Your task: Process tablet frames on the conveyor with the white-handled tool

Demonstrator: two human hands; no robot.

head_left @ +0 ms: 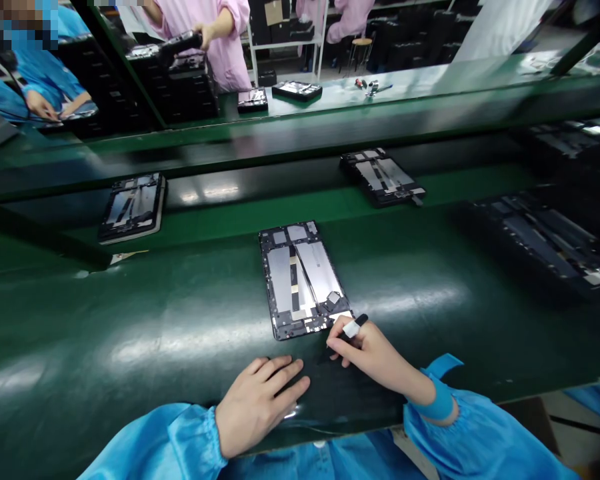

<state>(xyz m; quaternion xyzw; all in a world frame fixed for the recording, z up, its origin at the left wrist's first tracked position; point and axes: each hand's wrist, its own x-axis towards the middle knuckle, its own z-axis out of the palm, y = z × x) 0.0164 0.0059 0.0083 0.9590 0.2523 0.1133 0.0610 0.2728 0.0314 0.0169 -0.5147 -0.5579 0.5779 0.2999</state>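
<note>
An opened tablet [300, 280] lies back-side up on the green bench, its grey battery cells and dark circuit boards exposed. My right hand [373, 353] is closed around a black pen-like tool [353, 328] with a white band, its tip at the tablet's near right corner. My left hand [260, 403] rests flat on the bench just in front of the tablet, fingers stretched out and holding nothing. Both arms wear blue sleeves.
Two more opened tablets [133, 207] [383, 177] lie on the dark conveyor strip behind. Further units [555, 240] sit at the right. Across the line a person in pink [220, 40] handles a device; another in blue [45, 87] works at the far left.
</note>
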